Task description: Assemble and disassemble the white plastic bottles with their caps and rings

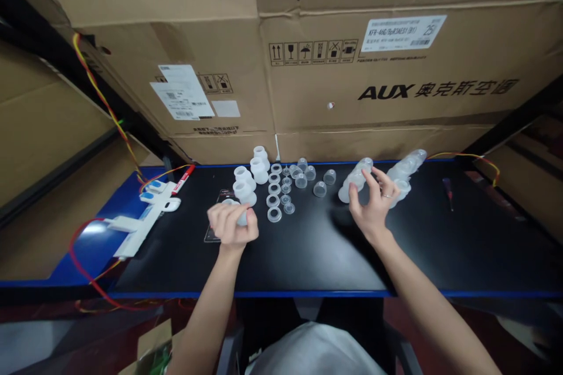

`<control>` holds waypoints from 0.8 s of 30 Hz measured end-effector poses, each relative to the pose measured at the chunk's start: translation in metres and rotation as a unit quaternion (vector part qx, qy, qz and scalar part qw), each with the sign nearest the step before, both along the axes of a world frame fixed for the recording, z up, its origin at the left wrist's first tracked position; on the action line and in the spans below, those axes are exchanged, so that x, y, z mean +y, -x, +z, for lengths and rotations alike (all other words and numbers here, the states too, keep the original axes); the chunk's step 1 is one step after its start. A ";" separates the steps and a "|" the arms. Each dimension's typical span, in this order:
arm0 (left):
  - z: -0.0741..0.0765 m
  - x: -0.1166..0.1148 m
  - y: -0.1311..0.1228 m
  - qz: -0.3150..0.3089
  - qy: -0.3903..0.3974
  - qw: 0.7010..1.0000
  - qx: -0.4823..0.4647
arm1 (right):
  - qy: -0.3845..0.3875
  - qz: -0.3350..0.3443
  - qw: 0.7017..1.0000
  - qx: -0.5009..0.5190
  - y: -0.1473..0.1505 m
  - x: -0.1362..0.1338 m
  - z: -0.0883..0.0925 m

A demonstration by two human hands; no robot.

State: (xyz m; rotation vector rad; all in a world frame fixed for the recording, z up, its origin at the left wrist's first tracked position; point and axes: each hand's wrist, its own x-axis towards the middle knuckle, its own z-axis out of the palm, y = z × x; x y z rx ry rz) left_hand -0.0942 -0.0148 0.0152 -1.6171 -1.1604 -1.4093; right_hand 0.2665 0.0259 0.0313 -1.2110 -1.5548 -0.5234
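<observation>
My left hand (pixel 232 224) is closed around a white translucent plastic part (pixel 241 218) just above the black table (pixel 308 246). More white parts of the same kind (pixel 244 184) stand behind it in a short line. My right hand (pixel 373 202) reaches toward a lying stack of clear cups (pixel 354 180), fingers spread and touching its near end. Between the hands lie several clear rings (pixel 274 214) in a column and several small clear caps (pixel 319 188).
Large cardboard boxes (pixel 352 70) wall off the back of the table. A second stack of clear cups (pixel 407 170) lies to the right. A white tool with blue buttons (pixel 149 211), a red marker (pixel 183 179) and red wires (pixel 83 263) sit at left. A small screwdriver (pixel 447 192) lies at right.
</observation>
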 end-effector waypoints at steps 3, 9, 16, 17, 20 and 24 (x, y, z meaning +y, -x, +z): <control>0.000 -0.001 0.007 0.082 0.045 0.994 -0.054 | 0.010 0.108 0.993 -0.046 0.020 -0.015 -0.006; -0.001 0.001 0.005 -0.050 0.134 0.983 -0.111 | 0.167 0.305 0.917 -0.195 0.083 -0.034 -0.021; -0.003 -0.005 -0.023 -0.199 0.169 0.959 -0.111 | 0.234 0.351 0.882 -0.211 0.116 -0.024 -0.028; -0.004 -0.006 -0.025 -0.211 0.185 0.953 -0.118 | 0.234 0.356 0.882 -0.199 0.111 -0.023 -0.028; -0.009 -0.006 -0.031 -0.249 0.230 0.931 -0.136 | 0.230 0.399 0.877 -0.137 0.090 -0.023 -0.022; -0.016 -0.009 -0.051 -0.308 0.268 0.902 -0.141 | 0.196 0.430 0.881 0.016 0.064 -0.018 -0.009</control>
